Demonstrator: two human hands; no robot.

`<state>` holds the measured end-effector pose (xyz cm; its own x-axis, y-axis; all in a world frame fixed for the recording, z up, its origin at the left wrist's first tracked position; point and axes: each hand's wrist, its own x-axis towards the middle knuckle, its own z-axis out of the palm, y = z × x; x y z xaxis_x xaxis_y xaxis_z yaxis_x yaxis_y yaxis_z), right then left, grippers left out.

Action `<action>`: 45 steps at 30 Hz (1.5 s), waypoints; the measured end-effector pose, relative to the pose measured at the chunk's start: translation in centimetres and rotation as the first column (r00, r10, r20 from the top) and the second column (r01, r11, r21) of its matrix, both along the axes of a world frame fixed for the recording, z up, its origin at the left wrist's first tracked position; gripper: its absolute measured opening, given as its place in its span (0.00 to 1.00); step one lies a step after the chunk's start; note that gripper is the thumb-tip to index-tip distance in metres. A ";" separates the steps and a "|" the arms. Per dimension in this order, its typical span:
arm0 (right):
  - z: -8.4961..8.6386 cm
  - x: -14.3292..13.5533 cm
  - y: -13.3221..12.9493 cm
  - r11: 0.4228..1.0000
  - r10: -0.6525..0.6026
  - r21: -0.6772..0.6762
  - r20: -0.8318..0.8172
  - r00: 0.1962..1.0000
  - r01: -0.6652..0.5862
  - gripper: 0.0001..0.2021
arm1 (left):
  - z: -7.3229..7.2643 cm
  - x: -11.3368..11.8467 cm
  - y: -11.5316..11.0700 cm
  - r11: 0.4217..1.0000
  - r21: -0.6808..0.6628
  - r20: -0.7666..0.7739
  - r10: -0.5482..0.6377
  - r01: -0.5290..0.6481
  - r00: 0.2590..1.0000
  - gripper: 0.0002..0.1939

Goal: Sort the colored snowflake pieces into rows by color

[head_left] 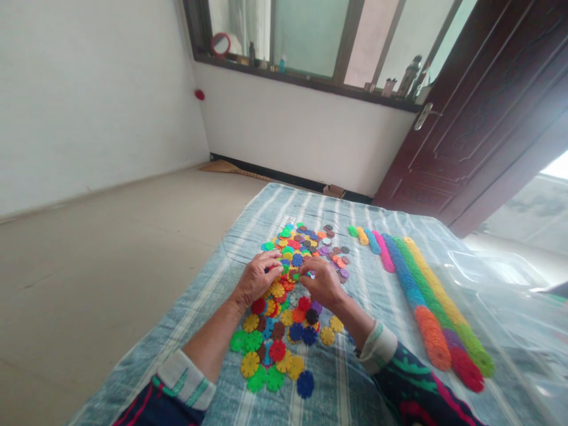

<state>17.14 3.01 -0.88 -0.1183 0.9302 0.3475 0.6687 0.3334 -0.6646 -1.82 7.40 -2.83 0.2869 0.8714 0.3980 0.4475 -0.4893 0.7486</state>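
Notched discs [277,290] — scattered on cloth [381,290] | left hand [256,277] curled, grip unclear | right hand [323,284] pinching green disc [296,277]

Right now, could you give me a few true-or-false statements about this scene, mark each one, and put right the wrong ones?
1. The left hand and right hand are both at the loose discs. True.
2. The stacks lie left of the loose discs. False: the stacks lie to the right of them.
3. The cloth is plain red. False: the cloth is blue-grey with pale stripes.
4. The door has a metal handle. True.
5. All the loose discs are one colour. False: they include yellow, green, red and blue.
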 end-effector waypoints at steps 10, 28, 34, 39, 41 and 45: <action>0.1 -1.7 0.5 0.995 -0.048 -0.090 -0.186 0.981 0.031 0.03 | 0.5 0.2 -0.4 0.996 0.005 0.026 -0.086 0.086 0.996 0.11; -0.7 5.8 6.8 0.962 -0.259 -0.118 -0.100 0.961 0.247 0.11 | 0.3 0.2 1.6 0.949 0.158 -0.110 0.291 -0.272 0.950 0.12; 0.5 10.4 8.9 0.923 -0.370 -0.054 0.158 0.916 0.382 0.11 | 1.4 1.7 3.9 0.950 0.067 -0.268 0.312 -0.305 0.912 0.13; 2.0 15.3 11.1 0.872 -0.454 -0.023 0.334 0.826 0.488 0.12 | 0.7 2.2 5.3 0.950 0.088 -0.231 0.313 -0.301 0.921 0.11; 2.3 16.5 12.1 0.865 -0.451 -0.027 0.398 0.799 0.502 0.13 | 0.3 2.2 5.3 0.950 0.105 -0.203 0.309 -0.293 0.929 0.10; 2.3 17.5 13.7 0.867 -0.407 -0.049 0.507 0.760 0.496 0.14 | 0.0 1.9 5.1 0.959 0.103 -0.201 0.281 -0.265 0.938 0.08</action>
